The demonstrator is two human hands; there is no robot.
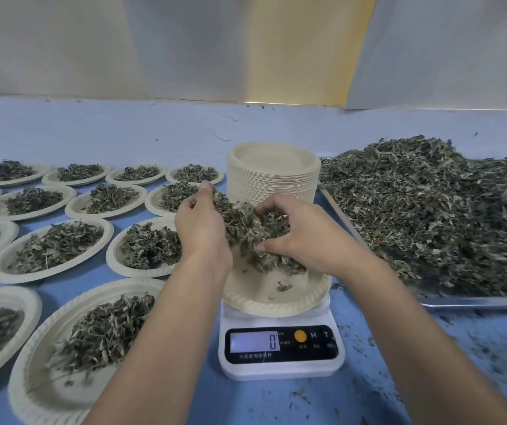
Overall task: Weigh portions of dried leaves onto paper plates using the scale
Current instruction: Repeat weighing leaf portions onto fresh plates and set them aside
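Observation:
A white digital scale [281,360] stands in front of me, its display reading 0. On it rests a paper plate [295,297] with only a few leaf bits. Above that plate, my left hand [201,227] and my right hand [299,233] together hold a clump of dried leaves [247,228], fingers curled round it from both sides. A large heap of dried leaves [436,216] fills a metal tray [479,301] at the right.
A tall stack of unused paper plates [273,173] stands behind the scale. Several filled plates [52,246] cover the blue table [276,403] to the left, the nearest [92,335] beside my left forearm. Leaf crumbs lie scattered at the front right. A wall closes the back.

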